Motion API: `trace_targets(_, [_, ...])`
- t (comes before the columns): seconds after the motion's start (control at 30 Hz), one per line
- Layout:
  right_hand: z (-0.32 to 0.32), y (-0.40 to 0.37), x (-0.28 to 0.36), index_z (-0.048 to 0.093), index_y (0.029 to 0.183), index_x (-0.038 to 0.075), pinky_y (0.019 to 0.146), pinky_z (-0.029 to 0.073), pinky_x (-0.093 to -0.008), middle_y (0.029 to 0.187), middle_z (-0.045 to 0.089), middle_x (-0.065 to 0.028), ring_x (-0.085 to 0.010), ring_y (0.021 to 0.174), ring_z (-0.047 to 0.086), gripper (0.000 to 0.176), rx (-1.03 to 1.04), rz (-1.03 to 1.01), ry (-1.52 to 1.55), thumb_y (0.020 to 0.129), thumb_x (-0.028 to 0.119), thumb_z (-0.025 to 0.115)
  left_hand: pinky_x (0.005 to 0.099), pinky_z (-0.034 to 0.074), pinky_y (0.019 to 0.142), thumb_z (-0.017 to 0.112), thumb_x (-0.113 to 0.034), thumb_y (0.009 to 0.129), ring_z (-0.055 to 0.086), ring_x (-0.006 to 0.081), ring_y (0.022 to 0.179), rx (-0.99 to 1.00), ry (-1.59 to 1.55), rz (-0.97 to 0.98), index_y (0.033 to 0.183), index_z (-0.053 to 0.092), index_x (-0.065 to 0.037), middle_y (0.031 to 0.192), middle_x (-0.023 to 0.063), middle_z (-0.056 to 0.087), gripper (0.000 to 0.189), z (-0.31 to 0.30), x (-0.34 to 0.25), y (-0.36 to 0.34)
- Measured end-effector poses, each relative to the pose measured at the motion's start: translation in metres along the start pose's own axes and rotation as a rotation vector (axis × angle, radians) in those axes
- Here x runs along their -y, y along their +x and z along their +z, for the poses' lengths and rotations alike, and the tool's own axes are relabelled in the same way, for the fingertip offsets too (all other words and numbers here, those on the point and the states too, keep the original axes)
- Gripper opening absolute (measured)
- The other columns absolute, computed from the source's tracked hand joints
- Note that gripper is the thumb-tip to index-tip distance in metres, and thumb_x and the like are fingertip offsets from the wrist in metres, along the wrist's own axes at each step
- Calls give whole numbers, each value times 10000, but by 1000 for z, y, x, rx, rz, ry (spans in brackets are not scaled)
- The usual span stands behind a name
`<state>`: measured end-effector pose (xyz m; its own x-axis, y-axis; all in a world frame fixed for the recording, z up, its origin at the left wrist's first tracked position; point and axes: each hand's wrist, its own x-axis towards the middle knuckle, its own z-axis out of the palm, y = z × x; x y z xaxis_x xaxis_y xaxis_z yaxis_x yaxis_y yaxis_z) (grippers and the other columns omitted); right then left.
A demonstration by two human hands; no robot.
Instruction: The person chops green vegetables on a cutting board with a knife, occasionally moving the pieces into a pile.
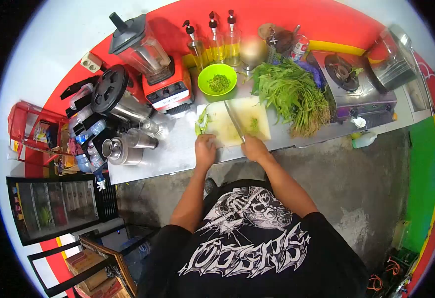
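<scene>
My right hand (255,148) is wrapped round the handle of a kitchen knife (234,119), whose long blade points away from me across the cutting board (222,133). At the board's near left corner, my left hand (206,150) is closed against the lower end of some leafy green stalks (202,121). A small heap of chopped greens (254,124) lies on the board, right of the blade. Beyond the board stands a lime-green bowl (217,96) with chopped greens inside. A large bunch of leafy greens (292,92) lies to the right.
A red blender (167,92), a steel canister with a black lid (112,92) and metal cups (123,150) stand on the left. Pump bottles (216,44) line the back wall. On the right are a gas stove (354,84) and a glass container (392,57).
</scene>
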<state>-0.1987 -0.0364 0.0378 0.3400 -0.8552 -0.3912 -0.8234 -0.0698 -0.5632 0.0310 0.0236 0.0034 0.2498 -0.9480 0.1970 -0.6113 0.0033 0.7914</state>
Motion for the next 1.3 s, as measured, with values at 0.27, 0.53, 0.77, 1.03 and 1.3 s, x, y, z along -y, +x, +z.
trace_targets(0.27, [-10, -6, -14, 592, 1255, -31, 951, 510, -532, 1098, 687, -304, -472, 1066, 653, 390, -12, 62, -47, 899, 120, 542, 467, 458, 951, 571, 71, 724, 539, 384, 1065, -47, 288, -40, 1137, 706, -102, 1162, 164, 573, 468, -46, 3, -12])
trace_targets(0.53, [-20, -6, -37, 630, 1132, -28, 868, 519, -502, 1005, 696, -289, -459, 1000, 665, 357, -94, -43, 9, 859, 190, 706, 446, 486, 927, 657, 13, 786, 552, 345, 1061, -24, 322, -29, 1117, 726, -145, 1154, 111, 573, 373, -44, 11, -3])
trace_targets(0.77, [-34, -11, -39, 668, 1047, -14, 780, 524, -477, 924, 703, -262, -439, 903, 681, 307, -136, -24, 10, 865, 226, 727, 446, 487, 913, 736, -66, 791, 571, 324, 1058, -38, 421, 39, 969, 733, -134, 1122, 83, 616, 191, -44, 7, 14])
trace_targets(1.03, [-24, 11, -21, 639, 1056, -44, 785, 533, -490, 883, 703, -269, -430, 862, 699, 320, -204, -155, 9, 939, 254, 642, 471, 511, 856, 688, -51, 833, 653, 361, 965, 103, 168, 209, 947, 706, -75, 1008, 137, 700, 118, -11, -22, 36])
trace_targets(1.3, [-11, 43, 10, 583, 1156, -61, 777, 570, -485, 876, 699, -279, -390, 714, 719, 362, 15, -81, -92, 982, 257, 562, 457, 510, 896, 631, -109, 892, 644, 371, 1009, 225, 3, 54, 995, 718, -105, 1024, 155, 689, 135, 41, -3, 39])
